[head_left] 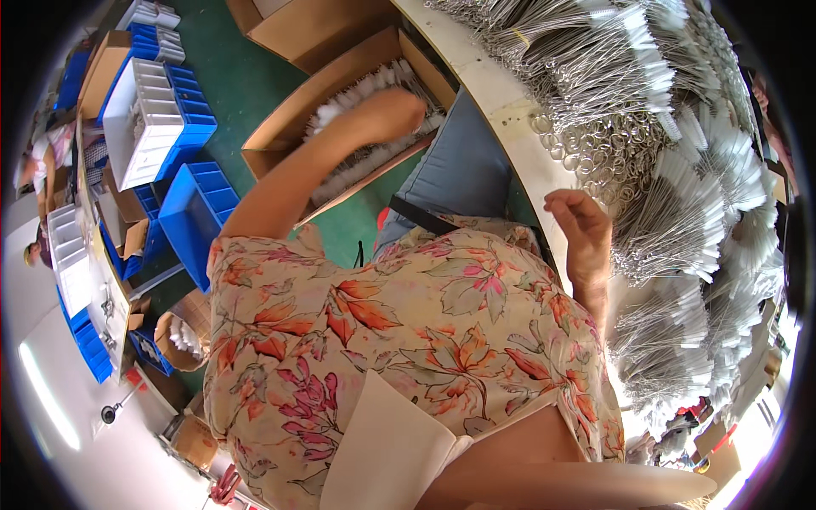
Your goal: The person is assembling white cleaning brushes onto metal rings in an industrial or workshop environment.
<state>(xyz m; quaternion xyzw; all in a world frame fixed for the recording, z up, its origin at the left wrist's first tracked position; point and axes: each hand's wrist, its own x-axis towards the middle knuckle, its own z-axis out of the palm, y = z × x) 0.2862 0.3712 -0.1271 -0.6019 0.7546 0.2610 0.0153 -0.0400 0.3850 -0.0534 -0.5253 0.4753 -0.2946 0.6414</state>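
My left hand [399,112] is over an open cardboard box [276,127] of white-bristled brushes [336,110]. Only its rounded back shows; its fingers are hidden, so I cannot tell whether it holds anything. At the edge of the pale table [512,136], my right hand [582,225] hovers with its fingers loosely curled and partly apart. No object shows in it. Beside it, a large heap of wire-handled cleaning brushes [671,225] covers the table. Ring-shaped handle ends [595,144] point towards me, and the white bristles lie on the far side.
Another cardboard box [327,30] stands beyond the brush box on the green floor [246,81]. To my left are blue bins [197,212], a white divided tray [144,127] and a round container [183,336] of white items. Other people [47,166] are at the far left.
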